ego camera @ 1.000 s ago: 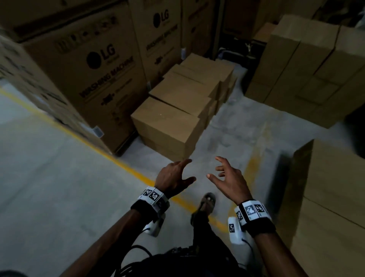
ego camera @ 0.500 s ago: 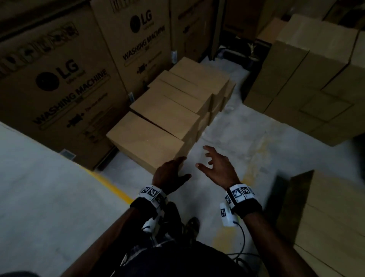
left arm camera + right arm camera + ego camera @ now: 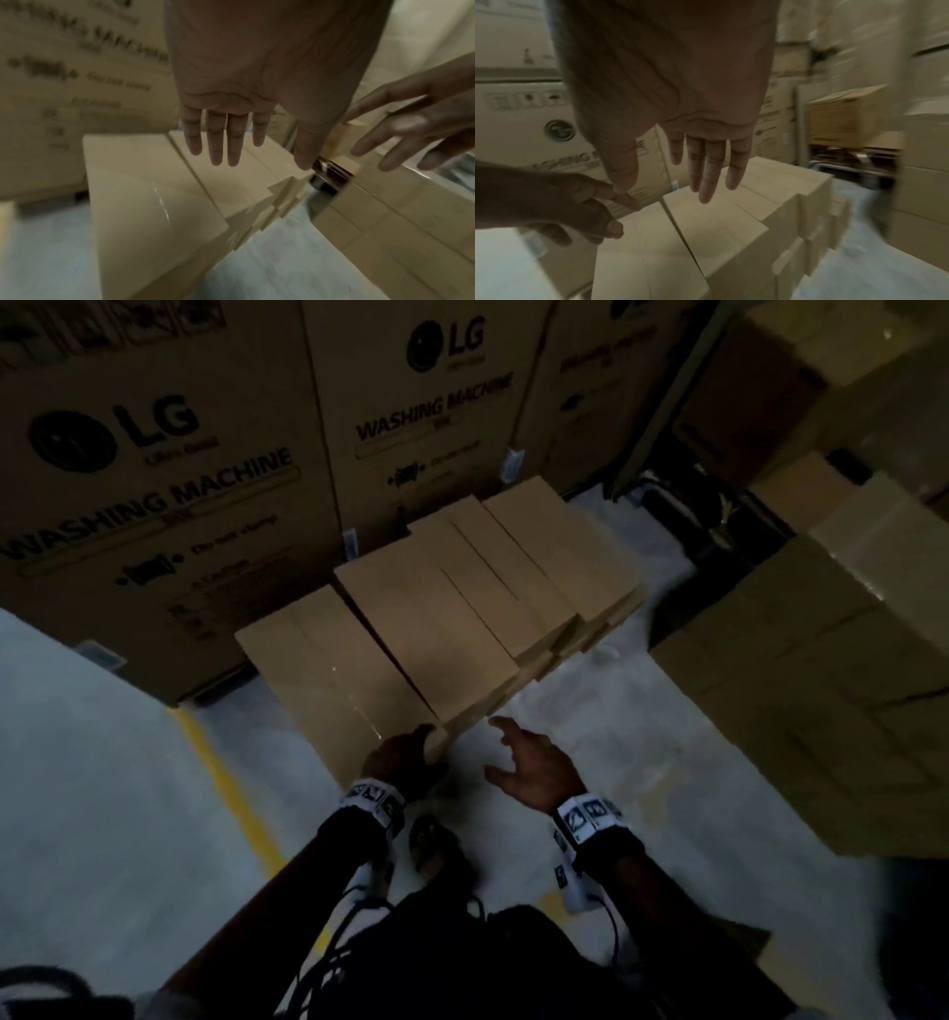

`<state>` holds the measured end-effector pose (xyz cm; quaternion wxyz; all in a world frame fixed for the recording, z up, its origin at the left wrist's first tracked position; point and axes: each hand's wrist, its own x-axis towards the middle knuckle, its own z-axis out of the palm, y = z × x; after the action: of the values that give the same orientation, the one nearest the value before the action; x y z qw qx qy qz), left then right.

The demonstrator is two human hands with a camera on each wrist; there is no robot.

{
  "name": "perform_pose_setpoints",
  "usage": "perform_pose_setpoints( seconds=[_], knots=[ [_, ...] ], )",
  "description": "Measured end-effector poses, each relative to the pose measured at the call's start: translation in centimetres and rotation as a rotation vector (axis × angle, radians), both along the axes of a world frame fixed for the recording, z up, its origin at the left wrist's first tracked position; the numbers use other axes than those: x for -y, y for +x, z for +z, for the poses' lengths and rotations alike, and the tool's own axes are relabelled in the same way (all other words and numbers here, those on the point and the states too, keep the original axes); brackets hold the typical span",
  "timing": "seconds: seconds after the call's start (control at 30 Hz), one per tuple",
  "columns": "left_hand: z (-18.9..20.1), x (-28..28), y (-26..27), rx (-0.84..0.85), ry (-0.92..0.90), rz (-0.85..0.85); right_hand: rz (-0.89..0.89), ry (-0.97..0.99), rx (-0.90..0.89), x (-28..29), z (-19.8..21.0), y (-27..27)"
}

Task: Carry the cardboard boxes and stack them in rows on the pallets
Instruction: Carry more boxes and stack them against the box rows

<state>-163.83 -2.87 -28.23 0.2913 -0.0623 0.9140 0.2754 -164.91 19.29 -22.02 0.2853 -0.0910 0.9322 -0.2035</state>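
Neither grip holds anything: left hand (image 3: 398,760) has fingers straight & slack in the left wrist view, reaching over the near corner of the nearest plain box (image 3: 328,680); contact w/ the box can't be told from the dim, blurred frames. Right hand (image 3: 529,770) hovers just beside it, fingers spread & loosely extended above the bare floor (image 3: 590,711), clear of the cardboard. The nearest plain box is the front one of a row of cardboard boxes (image 3: 493,588) laid side by side, stepped back toward the rear, at least two layers high per the wrist views. Whether a pallet sits under them can't be seen. Directly behind & left of the row stand tall LG washing machine cartons (image 3: 421,418), the row close against them. A yellow floor line (image 3: 226,773) runs past the left of the nearest box. To the right, across a strip of floor, sits a separate stack of plain cartons (image 3: 821,670). The person's foot (image 3: 431,845) shows below the hands.
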Motion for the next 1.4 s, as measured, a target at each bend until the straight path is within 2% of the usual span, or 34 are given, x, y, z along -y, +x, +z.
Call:
perform_pose_setpoints(
  seconds=[0.17, 0.37, 0.5, 0.67, 0.8, 0.87, 1.0, 1.07, 1.2, 1.4],
  knots=[
    [-4.8, 0.6, -0.7, 0.194, 0.009, 0.117, 0.050, 0.023, 0.137, -0.4, -3.7, -4.7],
    [-10.1, 0.8, 1.9, 0.265, 0.007, 0.282, 0.091, 0.044, 0.331, 1.3, -9.9, -8.4],
    [-13.0, 0.7, 3.1, 0.269, -0.041, 0.442, 0.121, 0.038, 0.331, 2.8, -14.6, -9.9],
    [-18.4, 0.7, 4.2, 0.248, -0.129, 0.654, 0.227, 0.048, 0.319, 4.0, -22.1, -11.3],
    [-23.0, 0.4, 4.6, 0.222, -0.095, 0.796, 0.312, 0.046, 0.340, 3.4, -27.3, -12.3],
    [-24.3, 0.0, 4.0, 0.166, -0.084, 0.890, 0.351, 0.012, 0.328, 3.2, -29.3, -12.6],
    [-26.0, 0.0, 2.8, 0.120, -0.177, 1.082, 0.377, -0.083, 0.322, 3.1, -32.4, -12.9],
    [-27.6, 0.3, 2.7, 0.132, -0.115, 1.166, 0.391, -0.128, 0.331, 3.3, -33.8, -12.8],
    [-28.6, -0.2, 2.7, 0.081, 0.062, 1.242, 0.394, -0.192, 0.328, 3.7, -35.7, -12.0],
    [-27.8, 2.2, 4.2, 0.055, -0.010, 1.308, 0.552, -0.172, 0.387, 4.5, -35.4, -10.9]
  ],
)
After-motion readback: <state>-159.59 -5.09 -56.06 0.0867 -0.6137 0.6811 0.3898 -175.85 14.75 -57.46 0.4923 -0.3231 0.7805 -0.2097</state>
